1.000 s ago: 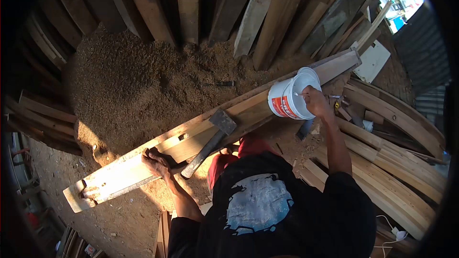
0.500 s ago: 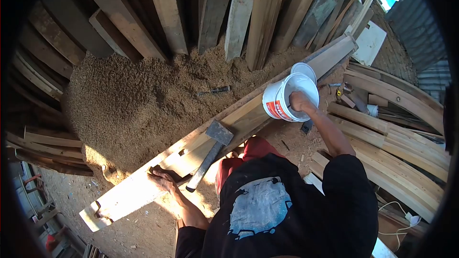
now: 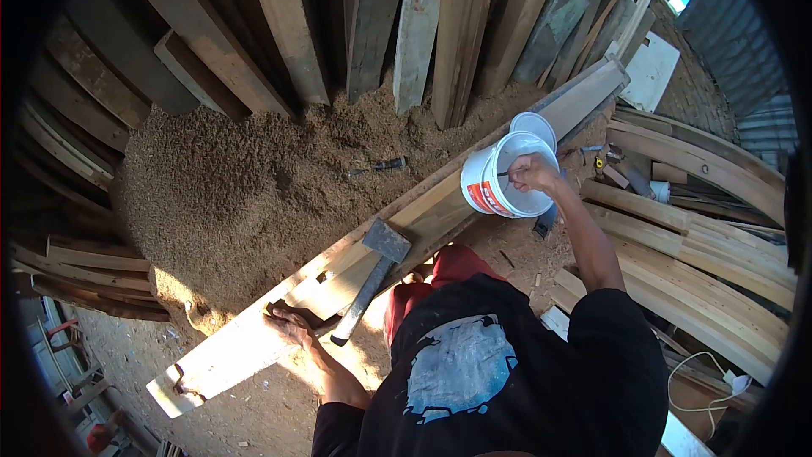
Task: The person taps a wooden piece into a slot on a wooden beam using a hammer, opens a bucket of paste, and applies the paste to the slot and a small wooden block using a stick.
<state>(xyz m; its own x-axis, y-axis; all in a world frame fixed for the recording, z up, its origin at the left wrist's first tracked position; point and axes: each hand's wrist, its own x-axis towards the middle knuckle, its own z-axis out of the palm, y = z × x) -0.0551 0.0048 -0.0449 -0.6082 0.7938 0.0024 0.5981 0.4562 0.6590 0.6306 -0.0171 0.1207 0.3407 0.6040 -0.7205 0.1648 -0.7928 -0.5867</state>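
My left hand (image 3: 292,327) lies on the sunlit end of a long wooden beam (image 3: 228,360), fingers stretched over its surface beside a dark recess. A hammer with a big square head (image 3: 387,241) rests across the beam, its dark handle ending close to my left hand. My right hand (image 3: 533,173) is at the mouth of a white plastic bucket (image 3: 480,179) with a red-orange label. A thin dark nail-like piece (image 3: 505,173) sticks out of its closed fingers; its exact kind is unclear. The bucket sits tilted on the beam, its lid (image 3: 534,125) behind it.
Behind the beam spreads a heap of wood shavings (image 3: 220,195) with a dark chisel-like tool (image 3: 378,167) on it. Upright planks (image 3: 292,34) lean along the back. Stacked boards (image 3: 694,288) lie at the right, with a white cable (image 3: 698,406) near them.
My right hand has risen from inside the bucket to its mouth, and the thin dark piece now shows in its fingers. My left hand stays on the beam.
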